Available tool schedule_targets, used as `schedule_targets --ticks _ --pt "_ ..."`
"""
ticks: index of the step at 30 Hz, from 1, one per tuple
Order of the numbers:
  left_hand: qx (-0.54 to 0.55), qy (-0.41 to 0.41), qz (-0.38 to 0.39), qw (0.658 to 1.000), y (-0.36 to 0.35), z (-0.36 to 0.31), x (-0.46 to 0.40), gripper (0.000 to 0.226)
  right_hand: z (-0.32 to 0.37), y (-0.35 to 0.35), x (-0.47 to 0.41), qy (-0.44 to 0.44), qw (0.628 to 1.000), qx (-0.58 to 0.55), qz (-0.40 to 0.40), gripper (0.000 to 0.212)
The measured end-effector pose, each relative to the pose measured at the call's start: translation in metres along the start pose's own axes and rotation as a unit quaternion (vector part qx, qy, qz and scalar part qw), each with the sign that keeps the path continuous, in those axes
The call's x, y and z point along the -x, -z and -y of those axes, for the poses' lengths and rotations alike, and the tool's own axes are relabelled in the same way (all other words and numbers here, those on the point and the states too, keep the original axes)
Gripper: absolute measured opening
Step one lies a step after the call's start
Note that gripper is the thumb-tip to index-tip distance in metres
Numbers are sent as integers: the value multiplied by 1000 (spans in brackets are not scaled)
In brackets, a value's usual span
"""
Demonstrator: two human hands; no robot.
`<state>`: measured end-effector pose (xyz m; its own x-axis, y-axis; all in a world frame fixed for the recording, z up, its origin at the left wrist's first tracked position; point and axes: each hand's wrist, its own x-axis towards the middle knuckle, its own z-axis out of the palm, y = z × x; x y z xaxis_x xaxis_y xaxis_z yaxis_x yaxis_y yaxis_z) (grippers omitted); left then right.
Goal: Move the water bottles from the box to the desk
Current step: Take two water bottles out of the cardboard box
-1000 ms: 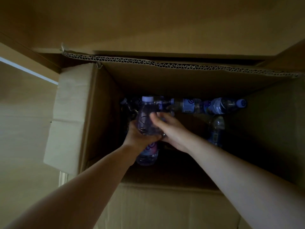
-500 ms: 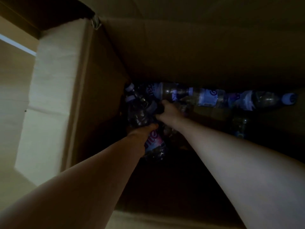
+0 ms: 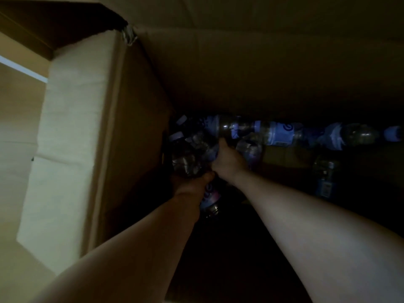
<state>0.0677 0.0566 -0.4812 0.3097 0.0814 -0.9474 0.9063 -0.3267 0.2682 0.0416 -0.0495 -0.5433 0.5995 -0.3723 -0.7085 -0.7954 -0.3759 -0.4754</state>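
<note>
Deep inside the cardboard box (image 3: pixel 135 119), both of the person's arms are reaching toward the far left corner, where the water bottles are lying in a loose heap. The left hand (image 3: pixel 192 186) is wrapping around a bottle with a pink and purple label (image 3: pixel 208 196); its fingers are closing around the body, thumb on top, probably so the slick plastic is not slipping. The right hand (image 3: pixel 227 160) is pressing into the pile just beyond it, seemingly gripping another bottle, though the gloom is hiding the fingertips and I cannot tell whether they are clamped or only resting there.

Along the far wall a row of bottles (image 3: pixel 277 133) is lying on its side, end to end, blue labels and caps facing right; they are likely resting there because they rolled against the cardboard. One more bottle (image 3: pixel 324 178) is lying apart on the right, nearer the person.

Reaching low with both arms looks like a way of gathering two bottles in one trip. No desk is showing, so every bottle in view is in the box, and most of the job appears to be waiting.
</note>
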Motion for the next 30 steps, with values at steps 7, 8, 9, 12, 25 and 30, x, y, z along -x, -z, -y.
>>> schedule_targets --ticks 7,8,9,12,25,30 --pt "-17 -37 4 999 -10 -6 62 69 -16 63 48 -54 986 -156 -4 79" --pt "-20 -34 8 999 -9 -8 75 73 -18 73 59 -62 980 -188 -8 67" --pt "-29 -36 12 999 -8 -9 84 77 -19 82 70 -70 973 -222 -8 54" --pt "-35 -51 31 998 -3 -15 118 78 -19 112 111 -96 944 -316 17 42" --pt "34 -85 86 992 85 -45 318 64 93 229 300 -141 865 -420 235 56" --pt "67 -91 108 988 170 -43 404 50 168 254 369 -94 859 -372 339 76"
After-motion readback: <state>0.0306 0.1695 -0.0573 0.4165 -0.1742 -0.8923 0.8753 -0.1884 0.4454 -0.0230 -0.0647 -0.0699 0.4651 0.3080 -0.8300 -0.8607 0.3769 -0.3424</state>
